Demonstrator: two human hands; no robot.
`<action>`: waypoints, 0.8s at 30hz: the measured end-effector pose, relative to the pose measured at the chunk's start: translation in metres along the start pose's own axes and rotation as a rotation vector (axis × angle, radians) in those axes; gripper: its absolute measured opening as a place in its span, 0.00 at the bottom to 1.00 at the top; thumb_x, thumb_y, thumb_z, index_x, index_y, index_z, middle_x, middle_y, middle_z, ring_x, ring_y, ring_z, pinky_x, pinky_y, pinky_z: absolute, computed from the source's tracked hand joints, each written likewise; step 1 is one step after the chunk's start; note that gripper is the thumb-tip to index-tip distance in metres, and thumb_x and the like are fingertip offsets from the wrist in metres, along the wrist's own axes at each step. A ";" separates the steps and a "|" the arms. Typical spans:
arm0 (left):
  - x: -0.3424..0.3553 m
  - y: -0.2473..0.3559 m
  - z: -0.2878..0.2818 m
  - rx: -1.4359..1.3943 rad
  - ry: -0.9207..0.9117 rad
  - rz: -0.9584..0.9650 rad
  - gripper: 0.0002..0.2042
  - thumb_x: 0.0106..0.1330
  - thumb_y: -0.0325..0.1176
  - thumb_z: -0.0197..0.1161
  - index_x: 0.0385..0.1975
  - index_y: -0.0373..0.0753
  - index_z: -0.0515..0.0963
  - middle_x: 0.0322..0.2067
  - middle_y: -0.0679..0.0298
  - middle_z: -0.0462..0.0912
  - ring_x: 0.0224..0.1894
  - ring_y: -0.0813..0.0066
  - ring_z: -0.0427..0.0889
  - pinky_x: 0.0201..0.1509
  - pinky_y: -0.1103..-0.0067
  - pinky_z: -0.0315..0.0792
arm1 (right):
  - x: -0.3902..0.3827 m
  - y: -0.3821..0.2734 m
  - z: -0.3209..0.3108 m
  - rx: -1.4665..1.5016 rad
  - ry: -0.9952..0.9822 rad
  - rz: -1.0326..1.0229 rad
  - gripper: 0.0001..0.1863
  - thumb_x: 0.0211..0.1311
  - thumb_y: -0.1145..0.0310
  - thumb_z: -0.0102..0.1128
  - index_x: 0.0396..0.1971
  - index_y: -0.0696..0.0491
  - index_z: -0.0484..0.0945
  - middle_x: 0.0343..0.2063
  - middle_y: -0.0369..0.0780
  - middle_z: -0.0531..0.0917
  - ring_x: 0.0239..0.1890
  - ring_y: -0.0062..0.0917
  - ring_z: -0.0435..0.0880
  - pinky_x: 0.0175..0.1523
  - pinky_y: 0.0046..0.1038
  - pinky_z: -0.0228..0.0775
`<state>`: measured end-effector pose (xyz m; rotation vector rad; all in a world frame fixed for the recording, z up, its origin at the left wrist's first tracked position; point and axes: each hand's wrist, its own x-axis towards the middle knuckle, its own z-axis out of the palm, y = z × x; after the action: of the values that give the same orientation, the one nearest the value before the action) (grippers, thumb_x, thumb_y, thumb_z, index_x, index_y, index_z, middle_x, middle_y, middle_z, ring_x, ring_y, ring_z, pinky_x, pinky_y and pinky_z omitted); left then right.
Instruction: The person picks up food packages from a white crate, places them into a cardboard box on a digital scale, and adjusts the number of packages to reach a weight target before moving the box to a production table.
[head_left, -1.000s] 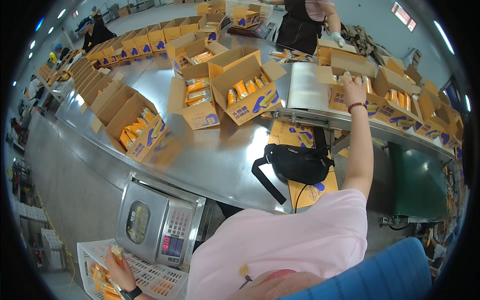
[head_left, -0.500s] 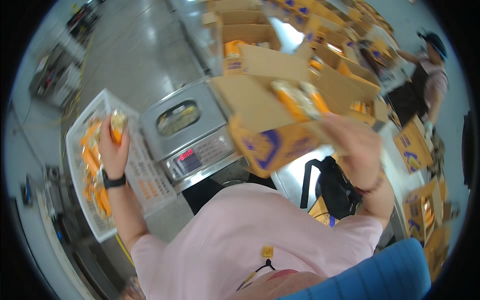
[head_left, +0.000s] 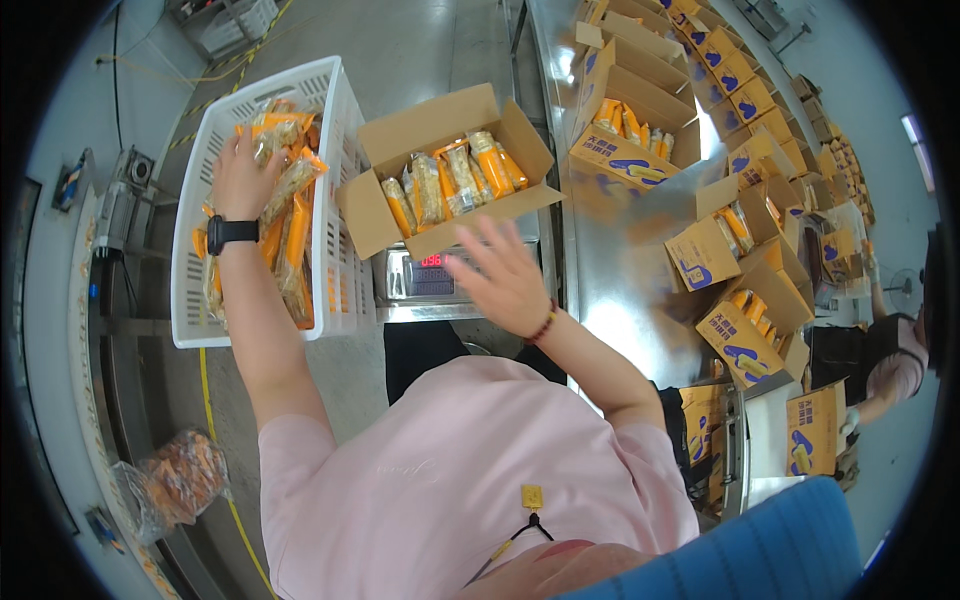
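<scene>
My left hand (head_left: 243,178) reaches into a white plastic crate (head_left: 343,120), its fingers spread on wrapped snack bars (head_left: 292,245) in orange-and-clear packets. On the weighing scale (head_left: 395,290) rests an open cardboard box (head_left: 425,122). Several similar packets (head_left: 462,175) stand in a row inside it, with room at either end. My right hand (head_left: 495,275), slightly blurred, hovers before the box's near flap with fingers apart and nothing in it. Part of the scale's lit red display shows between that flap and my hand.
Right of the scale runs a steel table (head_left: 625,300). Open boxes of packets (head_left: 640,120) stand along it. A person (head_left: 890,350) works at the far right beside more boxes. On the lower left lies a clear bag (head_left: 180,480) of brownish-orange contents.
The box has gone from tilted in my right hand to resting on the scale, and my right hand has let go. My left hand has lowered onto the packets in the crate.
</scene>
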<state>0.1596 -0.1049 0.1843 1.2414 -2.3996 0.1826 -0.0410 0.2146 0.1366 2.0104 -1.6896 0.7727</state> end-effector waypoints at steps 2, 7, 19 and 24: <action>0.001 0.014 -0.006 -0.060 0.058 0.087 0.31 0.56 0.47 0.61 0.56 0.35 0.65 0.53 0.49 0.68 0.56 0.52 0.66 0.59 0.65 0.60 | -0.073 0.013 0.017 -0.014 -0.094 0.280 0.29 0.50 0.67 0.60 0.55 0.50 0.65 0.59 0.46 0.63 0.63 0.44 0.57 0.64 0.48 0.46; -0.002 0.039 -0.025 -0.274 0.090 0.250 0.27 0.57 0.40 0.62 0.56 0.38 0.66 0.53 0.51 0.69 0.55 0.54 0.67 0.58 0.68 0.61 | -0.204 0.022 0.045 -0.170 -0.483 0.888 0.40 0.50 0.61 0.63 0.62 0.53 0.53 0.63 0.50 0.54 0.65 0.47 0.51 0.65 0.50 0.43; -0.005 0.123 -0.013 -0.310 -0.059 0.679 0.24 0.52 0.36 0.65 0.50 0.39 0.70 0.51 0.52 0.71 0.53 0.53 0.69 0.56 0.66 0.64 | 0.006 0.046 0.037 2.146 0.303 1.433 0.27 0.59 0.71 0.50 0.57 0.59 0.53 0.50 0.49 0.68 0.51 0.45 0.72 0.51 0.47 0.70; -0.001 0.228 0.037 -0.160 -0.041 1.179 0.17 0.57 0.29 0.50 0.49 0.40 0.71 0.48 0.60 0.74 0.54 0.61 0.70 0.61 0.67 0.60 | -0.003 0.016 0.038 1.974 0.467 1.277 0.21 0.56 0.80 0.42 0.52 0.59 0.57 0.45 0.47 0.71 0.45 0.43 0.77 0.41 0.46 0.77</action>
<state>-0.0350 0.0193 0.1690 -0.3571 -2.7852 0.2864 -0.0514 0.1907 0.1048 0.3184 -1.6017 3.8734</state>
